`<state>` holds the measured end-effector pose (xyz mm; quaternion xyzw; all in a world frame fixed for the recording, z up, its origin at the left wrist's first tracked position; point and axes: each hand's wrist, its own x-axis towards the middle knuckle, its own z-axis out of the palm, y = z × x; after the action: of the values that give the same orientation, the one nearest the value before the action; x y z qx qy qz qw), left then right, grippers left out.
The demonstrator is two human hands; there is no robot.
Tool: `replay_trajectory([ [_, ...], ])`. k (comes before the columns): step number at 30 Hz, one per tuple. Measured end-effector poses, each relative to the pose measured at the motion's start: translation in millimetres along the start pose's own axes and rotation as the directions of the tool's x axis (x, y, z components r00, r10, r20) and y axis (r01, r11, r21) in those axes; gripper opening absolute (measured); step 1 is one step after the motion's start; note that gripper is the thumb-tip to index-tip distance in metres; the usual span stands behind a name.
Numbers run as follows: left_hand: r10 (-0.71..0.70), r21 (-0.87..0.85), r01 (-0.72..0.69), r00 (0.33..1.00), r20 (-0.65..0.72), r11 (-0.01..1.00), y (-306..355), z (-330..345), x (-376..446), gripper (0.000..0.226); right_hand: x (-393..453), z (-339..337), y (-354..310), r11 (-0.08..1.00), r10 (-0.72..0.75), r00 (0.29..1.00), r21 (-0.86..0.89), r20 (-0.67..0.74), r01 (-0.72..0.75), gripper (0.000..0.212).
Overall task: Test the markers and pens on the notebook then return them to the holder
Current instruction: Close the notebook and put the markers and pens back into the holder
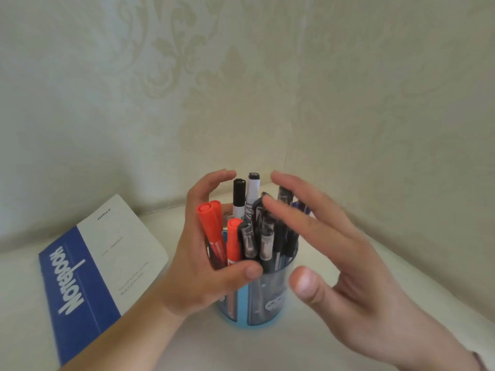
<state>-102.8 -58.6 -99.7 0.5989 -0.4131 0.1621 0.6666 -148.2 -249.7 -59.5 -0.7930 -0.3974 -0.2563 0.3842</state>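
We see our left hand (203, 266) wrapped around the blue pen holder (257, 309) on the tabletop (308, 344) — thumb across its front rim, fingers (214, 178) curled behind the red markers (211, 228). Our right hand (334, 253) hovers released, fingers spread and grasping nothing, just right of the upright pens (265, 245). Their long axes stand near vertical, directly below and left of these fingertips, so the right hand is nearer for a pick. The closed notebook (99, 263) lies left of the left hand.
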Motion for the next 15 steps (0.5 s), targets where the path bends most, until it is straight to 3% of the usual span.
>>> replay_trajectory([
  [3, -0.012, 0.029, 0.012, 1.000, -0.007, 0.999, -1.9, 0.4, -1.8, 0.085, 11.2, -1.9, -8.0, 1.000, 0.003, 0.996, 0.012, -0.094, -0.002, 0.059],
  [7, -0.033, 0.074, 0.038, 0.997, -0.075, 0.997, -2.6, -0.3, -2.7, 0.076, 6.5, -3.9, -4.1, 0.930, -0.192, 0.979, -0.331, -0.067, 0.160, 0.050],
  [9, 0.000, 0.116, 0.011, 0.996, -0.091, 0.993, -1.6, 0.4, -1.7, 0.076, -2.0, 1.0, 5.6, 0.921, -0.174, 0.982, -0.364, -0.070, 0.137, 0.075],
  [12, 0.002, 0.132, 0.011, 0.996, -0.094, 0.991, 3.4, 1.8, 1.0, 0.083, -3.4, 23.1, 10.2, 0.970, 0.243, 0.967, 0.001, -0.075, -0.244, 0.128],
  [13, 0.000, 0.135, 0.012, 0.996, -0.090, 0.991, 3.3, 1.0, 0.4, 0.084, -4.1, 29.1, 11.4, 0.922, 0.366, 0.931, 0.140, -0.008, -0.361, 0.137],
  [15, 0.007, 0.170, 0.010, 0.995, -0.103, 0.985, 3.3, 2.4, -0.5, 0.086, -11.3, 38.1, 21.6, 0.801, 0.469, 0.868, 0.336, 0.162, -0.495, 0.146],
])
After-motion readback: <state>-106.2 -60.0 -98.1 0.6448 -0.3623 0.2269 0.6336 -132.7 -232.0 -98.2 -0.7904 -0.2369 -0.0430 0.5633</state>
